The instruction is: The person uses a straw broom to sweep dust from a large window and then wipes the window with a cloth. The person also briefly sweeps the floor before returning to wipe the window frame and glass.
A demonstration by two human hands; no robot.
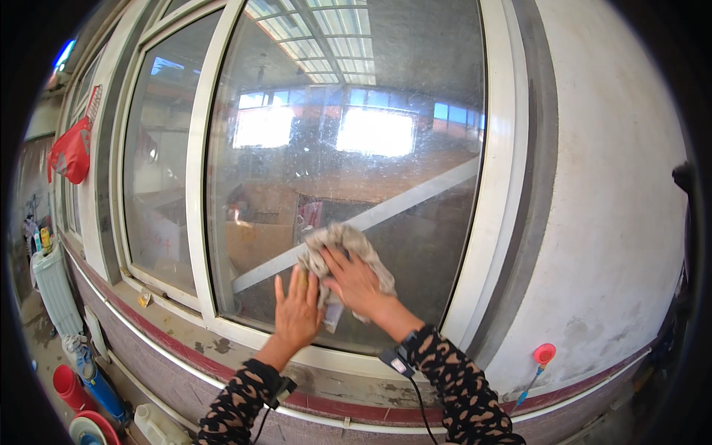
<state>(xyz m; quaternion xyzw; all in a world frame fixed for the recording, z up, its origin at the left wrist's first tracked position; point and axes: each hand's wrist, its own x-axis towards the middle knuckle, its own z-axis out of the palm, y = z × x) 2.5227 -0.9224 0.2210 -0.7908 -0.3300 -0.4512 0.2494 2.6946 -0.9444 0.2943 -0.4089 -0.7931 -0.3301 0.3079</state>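
A crumpled, greyish-beige cloth [359, 243] lies against the lower part of a large window pane [345, 194]. My right hand [351, 278] presses on it with spread fingers, its wrist bent in from the lower right. To the left of the cloth, my left hand [297, 311] is laid on the glass with its fingers apart, its fingertips by the cloth's edge. Dust specks and bright reflections cover the middle of the pane. A pale diagonal bar [420, 192] shows in the glass, partly covered by the cloth. A small pale patch below the cloth is unclear.
White frame members [201, 167] divide the window. Beneath runs a stained sill [222, 347], then a white pipe [311, 414]. At left are a red bag [72, 150], a white washing machine [57, 289], a red bucket [69, 384] and a plastic jug [158, 425]. A red-headed plunger-like tool [544, 354] leans right.
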